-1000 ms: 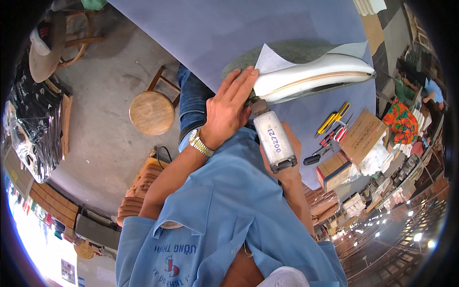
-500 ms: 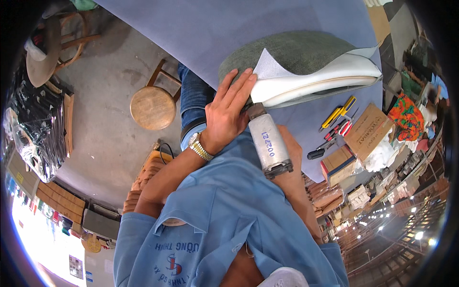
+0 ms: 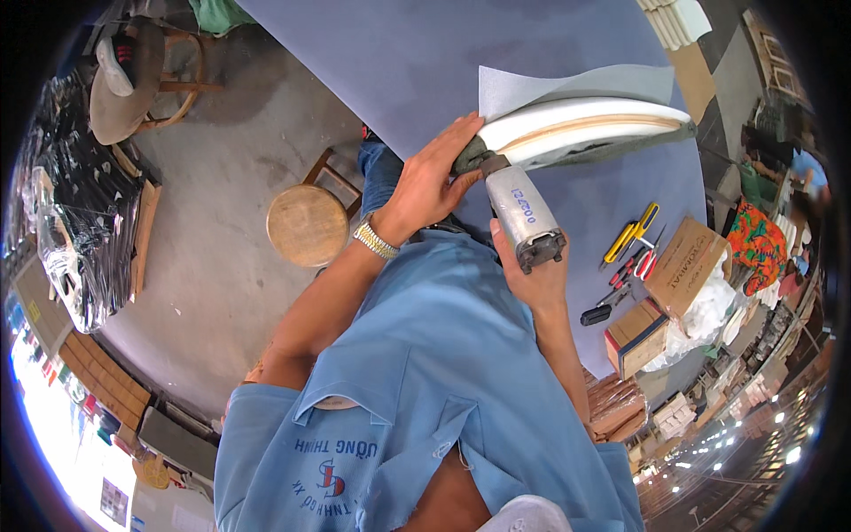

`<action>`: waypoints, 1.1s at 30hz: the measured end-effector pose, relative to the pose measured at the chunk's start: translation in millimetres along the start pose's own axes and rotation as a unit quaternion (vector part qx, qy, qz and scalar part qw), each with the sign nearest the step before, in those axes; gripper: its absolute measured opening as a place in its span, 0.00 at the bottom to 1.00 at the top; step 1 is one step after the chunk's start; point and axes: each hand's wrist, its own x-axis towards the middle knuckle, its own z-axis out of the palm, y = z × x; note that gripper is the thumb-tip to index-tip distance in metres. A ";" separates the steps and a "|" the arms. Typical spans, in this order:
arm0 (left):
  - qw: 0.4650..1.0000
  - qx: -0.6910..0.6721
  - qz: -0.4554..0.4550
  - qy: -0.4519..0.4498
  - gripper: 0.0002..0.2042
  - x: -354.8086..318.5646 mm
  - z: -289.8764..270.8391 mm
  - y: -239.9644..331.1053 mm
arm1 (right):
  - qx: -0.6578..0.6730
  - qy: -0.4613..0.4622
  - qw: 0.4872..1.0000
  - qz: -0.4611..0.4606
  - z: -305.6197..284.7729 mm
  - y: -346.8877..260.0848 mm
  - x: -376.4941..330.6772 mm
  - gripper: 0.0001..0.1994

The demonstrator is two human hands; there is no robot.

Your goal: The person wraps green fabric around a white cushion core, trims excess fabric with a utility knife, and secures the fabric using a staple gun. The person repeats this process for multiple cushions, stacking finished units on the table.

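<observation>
left hand (image 3: 430, 182) flat on padded piece (image 3: 585, 129) | right hand (image 3: 532, 279) grips tool (image 3: 523, 213)

open blue-grey table (image 3: 550, 53) beyond the padded white piece (image 3: 585, 124); right side crowded: hand tools (image 3: 625, 253), cardboard boxes (image 3: 683, 266). wooden stool (image 3: 308, 224) at left.

From my feed, there's a round wooden stool (image 3: 308, 224) on the concrete floor (image 3: 222, 293), just left of the big blue-grey table (image 3: 461, 62). Over on the table's right side I can see a bunch of yellow- and red-handled hand tools (image 3: 631, 244) lying together, with an open cardboard box (image 3: 685, 264) right beside them and a smaller box (image 3: 636, 337) a bit below. Shiny black plastic wrap (image 3: 75, 239) is piled far left.
</observation>
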 end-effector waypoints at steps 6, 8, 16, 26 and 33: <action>1.000 0.011 0.003 0.009 0.37 3.7 1.2 4.3 | 0.021 0.054 0.996 -0.068 2.1 -0.3 -2.6 0.13; 1.000 0.019 0.018 0.013 0.36 0.5 2.5 4.9 | 0.021 0.050 0.996 -0.068 4.0 2.9 -2.8 0.13; 0.999 0.038 -0.010 0.008 0.38 -0.5 2.8 13.6 | 0.001 0.011 0.999 -0.045 5.5 15.5 -5.1 0.17; 0.997 0.025 -0.032 0.069 0.31 -10.0 18.9 7.1 | 0.002 -0.003 0.999 -0.046 3.1 -11.8 3.5 0.20; 0.997 0.013 -0.021 0.076 0.34 -10.2 19.2 5.3 | -0.007 -0.001 0.998 -0.063 7.0 -3.8 4.6 0.17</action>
